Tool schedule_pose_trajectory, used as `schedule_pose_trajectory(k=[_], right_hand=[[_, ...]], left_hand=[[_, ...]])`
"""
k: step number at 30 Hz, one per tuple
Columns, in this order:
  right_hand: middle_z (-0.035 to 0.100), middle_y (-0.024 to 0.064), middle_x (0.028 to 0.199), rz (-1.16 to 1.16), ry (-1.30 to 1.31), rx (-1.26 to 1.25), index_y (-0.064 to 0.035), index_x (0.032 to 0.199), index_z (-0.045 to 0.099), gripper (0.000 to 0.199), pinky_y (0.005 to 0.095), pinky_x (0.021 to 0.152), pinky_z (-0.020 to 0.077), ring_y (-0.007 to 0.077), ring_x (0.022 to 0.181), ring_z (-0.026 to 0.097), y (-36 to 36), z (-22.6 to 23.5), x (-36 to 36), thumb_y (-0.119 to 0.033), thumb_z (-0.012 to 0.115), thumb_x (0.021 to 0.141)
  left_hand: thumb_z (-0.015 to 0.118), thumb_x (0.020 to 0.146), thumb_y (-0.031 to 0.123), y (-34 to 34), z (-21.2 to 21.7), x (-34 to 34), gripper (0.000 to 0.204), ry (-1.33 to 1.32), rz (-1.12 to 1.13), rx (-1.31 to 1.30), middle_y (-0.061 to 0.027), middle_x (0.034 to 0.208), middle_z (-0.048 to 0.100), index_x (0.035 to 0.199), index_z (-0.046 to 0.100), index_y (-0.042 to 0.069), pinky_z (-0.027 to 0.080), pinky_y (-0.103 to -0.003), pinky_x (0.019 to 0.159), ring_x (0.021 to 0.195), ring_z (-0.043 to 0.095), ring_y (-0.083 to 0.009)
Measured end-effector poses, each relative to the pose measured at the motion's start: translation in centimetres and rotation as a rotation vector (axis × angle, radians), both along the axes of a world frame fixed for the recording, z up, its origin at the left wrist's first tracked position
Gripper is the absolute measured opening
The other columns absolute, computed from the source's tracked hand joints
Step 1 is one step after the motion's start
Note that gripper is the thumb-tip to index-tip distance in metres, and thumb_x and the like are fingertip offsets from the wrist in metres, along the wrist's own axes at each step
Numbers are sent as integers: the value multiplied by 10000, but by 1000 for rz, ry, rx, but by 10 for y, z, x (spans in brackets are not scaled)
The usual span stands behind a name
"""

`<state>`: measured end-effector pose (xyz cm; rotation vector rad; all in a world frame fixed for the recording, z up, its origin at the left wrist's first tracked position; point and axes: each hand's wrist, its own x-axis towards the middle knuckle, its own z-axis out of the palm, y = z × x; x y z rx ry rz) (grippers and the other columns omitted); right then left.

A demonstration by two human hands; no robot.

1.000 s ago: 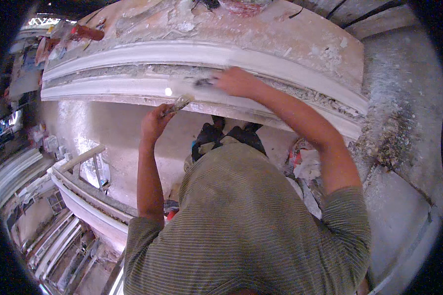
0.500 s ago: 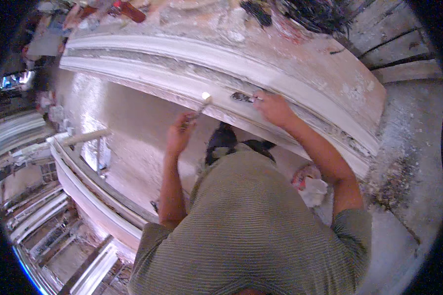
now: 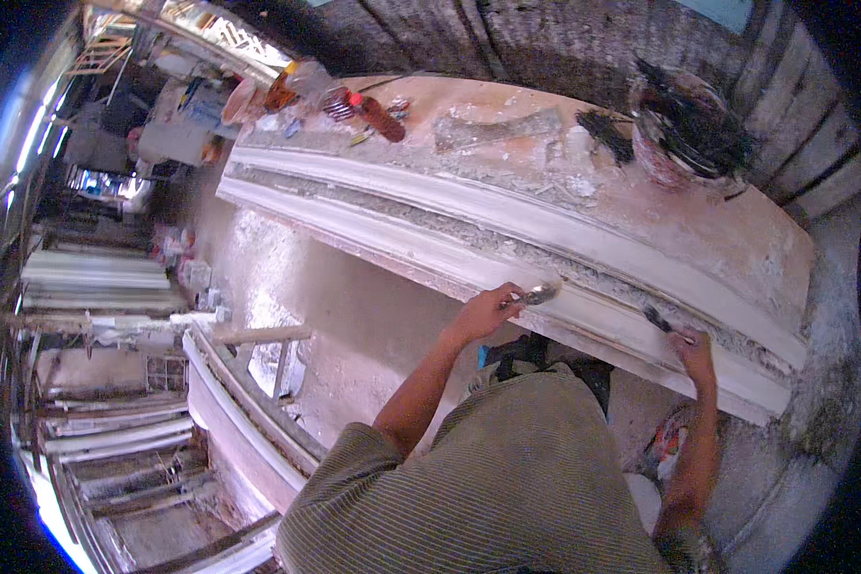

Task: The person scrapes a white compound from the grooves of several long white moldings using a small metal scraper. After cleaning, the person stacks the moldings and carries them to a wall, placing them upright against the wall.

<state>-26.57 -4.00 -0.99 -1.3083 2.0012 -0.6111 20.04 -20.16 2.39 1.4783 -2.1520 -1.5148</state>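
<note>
White plaster-like stuff makes up the long, gently curved moulding (image 3: 392, 241) that runs the length of the desk (image 3: 679, 225) along its near edge, two smooth strips with a rough grey groove (image 3: 373, 204) between them. The desk top is pinkish and blotched with pale crust. Toward its far left corner lies a bottle (image 3: 380, 119) with a red cap and brownish contents; nearer the middle of the far edge there's a flat grey strip (image 3: 497, 131), then a black bristly bundle (image 3: 603, 136) just beside a smeared pail (image 3: 655, 158) with a dark mass in it. A dingy wall (image 3: 430, 43) rises behind. Over to the left, past a dusty floor (image 3: 344, 297), I see a curved white panel (image 3: 239, 430) in the lower corner and pale lengths (image 3: 105, 282) stacked farther off.

The left hand (image 3: 488, 314) has its fingers closed round a short brush-like tool (image 3: 542, 293), whose pale head sits over the near strip. The right hand (image 3: 695, 352), nearer the desk's right end, grips a slim dark tool (image 3: 656, 318), pointing toward the groove. The moulding lies right under both sets of fingers; whether either tool touches it, I can't tell.
</note>
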Motion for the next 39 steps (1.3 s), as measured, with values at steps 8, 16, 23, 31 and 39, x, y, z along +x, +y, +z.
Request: schedule_pose_trajectory(k=[8,16,23,31,39], right_hand=[[669,205,1006,23,91,-22,-93,1049,715,390,470,864,501,390,967,630,-51,-18,173,-427,586,897],[665,228,1053,-771,93,-39,-35,1175,655,361,405,876,505,363,1003,642,72,9,76,-283,589,922],[387,227,1397,-969,-820,-145,-121,1537,135,672,348,609,552,267,857,605,-22,25,194,-89,482,963],[396,270,1345,-1093,-549,-120,-11,1519,86,672,387,784,525,336,1040,575,-67,-6,234,-96,467,972],[421,297,1386,-1213,-276,-176,57,1476,208,607,444,1093,327,421,1299,410,-63,-31,161,-131,466,960]], left_hand=[[649,927,186,-11,-20,-30,260,119,-97,0,-44,831,634,1166,596,100,455,-318,591,622,526,-124],[698,874,176,-1,2,-91,360,11,-346,-229,-90,957,670,1220,599,160,477,-324,612,640,573,-184],[675,889,266,2,26,-127,376,-189,-527,-260,-133,1136,665,1248,596,188,531,-389,760,904,679,-304],[649,920,221,-16,11,-101,353,-163,-555,-247,-129,1199,645,1265,590,176,538,-380,802,1027,656,-307],[657,908,248,-14,19,-103,347,-215,-542,-243,-144,1192,650,1243,608,170,520,-396,863,1063,647,-305]])
